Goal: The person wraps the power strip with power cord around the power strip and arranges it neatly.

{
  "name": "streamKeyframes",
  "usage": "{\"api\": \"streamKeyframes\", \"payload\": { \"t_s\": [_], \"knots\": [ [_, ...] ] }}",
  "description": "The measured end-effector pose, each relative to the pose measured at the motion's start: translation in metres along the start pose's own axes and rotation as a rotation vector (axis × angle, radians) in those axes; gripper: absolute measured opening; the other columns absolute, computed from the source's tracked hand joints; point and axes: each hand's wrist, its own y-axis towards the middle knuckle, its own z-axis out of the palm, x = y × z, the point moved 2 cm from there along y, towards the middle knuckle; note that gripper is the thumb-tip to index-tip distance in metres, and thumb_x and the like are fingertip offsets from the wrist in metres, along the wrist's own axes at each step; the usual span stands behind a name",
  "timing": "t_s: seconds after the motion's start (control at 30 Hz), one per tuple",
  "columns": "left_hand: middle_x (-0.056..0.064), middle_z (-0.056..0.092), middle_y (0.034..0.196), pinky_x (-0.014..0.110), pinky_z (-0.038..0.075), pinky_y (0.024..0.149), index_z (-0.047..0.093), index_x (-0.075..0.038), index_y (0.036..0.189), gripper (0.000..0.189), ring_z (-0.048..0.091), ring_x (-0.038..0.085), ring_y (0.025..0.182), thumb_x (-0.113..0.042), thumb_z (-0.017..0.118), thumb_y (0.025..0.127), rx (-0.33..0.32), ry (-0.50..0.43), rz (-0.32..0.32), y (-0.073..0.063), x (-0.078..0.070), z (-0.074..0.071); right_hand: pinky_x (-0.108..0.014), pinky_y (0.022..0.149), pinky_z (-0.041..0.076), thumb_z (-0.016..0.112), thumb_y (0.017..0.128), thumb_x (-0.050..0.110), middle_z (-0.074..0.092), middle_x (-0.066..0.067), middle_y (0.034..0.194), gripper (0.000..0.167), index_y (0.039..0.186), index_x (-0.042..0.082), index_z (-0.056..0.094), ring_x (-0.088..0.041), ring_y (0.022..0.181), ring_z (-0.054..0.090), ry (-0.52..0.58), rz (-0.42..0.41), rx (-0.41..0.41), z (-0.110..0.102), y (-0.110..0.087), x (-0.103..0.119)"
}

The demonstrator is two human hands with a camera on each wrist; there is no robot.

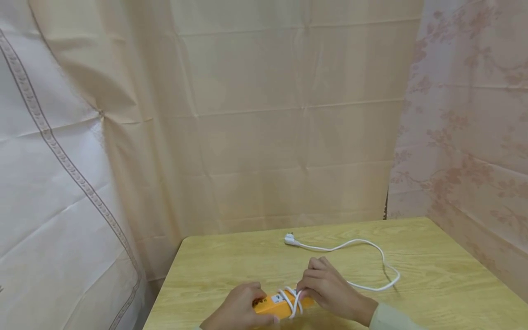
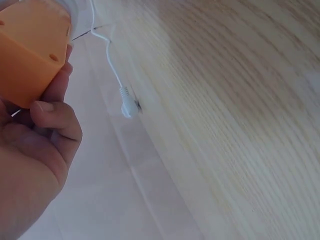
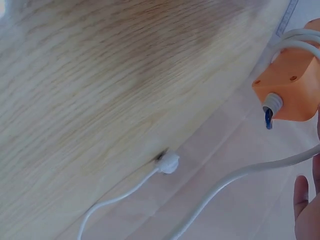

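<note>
An orange power strip [image 1: 280,307] is held above the near part of the table, with several turns of its white cord [image 1: 298,303] crossing round its middle. My left hand [image 1: 240,308] grips its left end, thumb along the near side; the left wrist view shows the fingers against the orange casing [image 2: 30,55]. At the other end, my right hand [image 1: 327,289] pinches the cord close to the strip. In the right wrist view, a white sleeve [image 3: 272,102] with a dark blue bit sticks out of the strip's end. Only part of the right hand [image 3: 310,215] shows there.
The cord's loose length [image 1: 381,256] curves over the right side of the wood-grain table [image 1: 222,261]. Its white plug [image 1: 290,239] lies near the far edge. Beige curtains [image 1: 288,114] hang behind the table, a floral cloth [image 1: 466,137] to the right.
</note>
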Motion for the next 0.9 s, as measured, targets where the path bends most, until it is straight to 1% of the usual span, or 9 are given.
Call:
{"api": "streamKeyframes", "payload": {
  "t_s": [0.1, 0.17, 0.3, 0.37, 0.43, 0.53, 0.67, 0.77, 0.9],
  "knots": [
    [-0.015, 0.041, 0.069, 0.018, 0.033, 0.053, 0.072, -0.021, 0.082, 0.038, 0.036, 0.001, 0.057, -0.059, 0.078, 0.083, 0.004, 0.012, 0.011, -0.0005, -0.001, -0.0003, -0.019, 0.081, 0.026, 0.075, 0.09, 0.035, 0.062, 0.023, 0.087, 0.009, 0.093, 0.027, 0.073, -0.001, 0.08, 0.036, 0.008, 0.022, 0.007, -0.0011, 0.0003, 0.0001],
    [-0.015, 0.04, 0.069, 0.019, 0.033, 0.052, 0.071, -0.023, 0.08, 0.038, 0.036, 0.0, 0.057, -0.06, 0.078, 0.083, 0.011, 0.025, 0.021, -0.0003, -0.0031, -0.0014, -0.02, 0.081, 0.026, 0.076, 0.087, 0.04, 0.062, 0.025, 0.086, 0.013, 0.091, 0.028, 0.073, -0.001, 0.08, 0.035, 0.006, 0.058, 0.01, -0.002, 0.0009, -0.0006],
    [-0.017, 0.044, 0.071, 0.018, 0.036, 0.052, 0.073, -0.021, 0.083, 0.04, 0.039, -0.002, 0.059, -0.061, 0.077, 0.084, 0.026, 0.051, 0.084, -0.0012, -0.0075, -0.0021, -0.022, 0.083, 0.027, 0.075, 0.081, 0.051, 0.06, 0.027, 0.081, 0.022, 0.085, 0.03, 0.073, 0.001, 0.08, 0.034, 0.011, 0.113, 0.022, -0.0031, 0.0031, -0.0016],
    [-0.019, 0.046, 0.072, 0.018, 0.037, 0.052, 0.075, -0.02, 0.086, 0.04, 0.04, -0.003, 0.06, -0.06, 0.076, 0.086, 0.035, 0.053, 0.115, -0.0016, -0.0083, -0.0021, -0.023, 0.083, 0.028, 0.075, 0.079, 0.052, 0.059, 0.028, 0.08, 0.022, 0.084, 0.03, 0.074, 0.001, 0.08, 0.034, 0.024, 0.114, 0.024, -0.0028, 0.0048, -0.0012],
    [-0.019, 0.045, 0.072, 0.017, 0.036, 0.052, 0.077, -0.019, 0.09, 0.04, 0.04, -0.004, 0.06, -0.058, 0.076, 0.087, 0.052, 0.032, 0.142, -0.0012, -0.0078, -0.0016, -0.023, 0.082, 0.027, 0.076, 0.081, 0.047, 0.06, 0.028, 0.082, 0.017, 0.086, 0.031, 0.075, 0.001, 0.079, 0.034, 0.062, 0.097, 0.025, -0.0028, 0.006, -0.0009],
    [-0.018, 0.042, 0.072, 0.017, 0.035, 0.052, 0.079, -0.018, 0.094, 0.036, 0.037, -0.004, 0.059, -0.053, 0.076, 0.09, 0.086, -0.038, 0.18, 0.0005, -0.007, -0.001, -0.022, 0.081, 0.027, 0.076, 0.086, 0.036, 0.064, 0.028, 0.088, 0.008, 0.093, 0.032, 0.076, 0.0, 0.08, 0.034, 0.146, 0.052, 0.029, -0.0032, 0.0072, -0.0012],
    [-0.016, 0.042, 0.074, 0.015, 0.036, 0.055, 0.08, -0.012, 0.102, 0.028, 0.036, -0.005, 0.062, -0.039, 0.077, 0.093, 0.13, -0.198, 0.221, 0.0011, -0.0062, 0.001, -0.022, 0.077, 0.029, 0.074, 0.091, 0.024, 0.067, 0.026, 0.095, 0.013, 0.101, 0.031, 0.076, 0.0, 0.08, 0.036, 0.283, 0.025, 0.06, -0.0038, 0.0084, -0.0028],
    [-0.016, 0.045, 0.076, 0.014, 0.038, 0.059, 0.08, -0.011, 0.104, 0.022, 0.04, -0.005, 0.065, -0.031, 0.078, 0.094, 0.153, -0.313, 0.225, 0.0001, -0.0061, 0.0024, -0.02, 0.074, 0.033, 0.072, 0.092, 0.021, 0.07, 0.025, 0.098, 0.016, 0.105, 0.031, 0.077, 0.0, 0.08, 0.039, 0.397, 0.069, 0.112, -0.0033, 0.009, -0.0033],
    [-0.014, 0.05, 0.078, 0.014, 0.042, 0.062, 0.08, -0.013, 0.107, 0.018, 0.046, -0.005, 0.069, -0.026, 0.079, 0.093, 0.185, -0.432, 0.223, -0.0014, -0.0087, 0.0032, -0.02, 0.07, 0.037, 0.071, 0.094, 0.017, 0.073, 0.022, 0.098, 0.018, 0.105, 0.029, 0.079, -0.002, 0.079, 0.04, 0.57, 0.175, 0.19, -0.0007, 0.0068, -0.0044]
  ]
}}
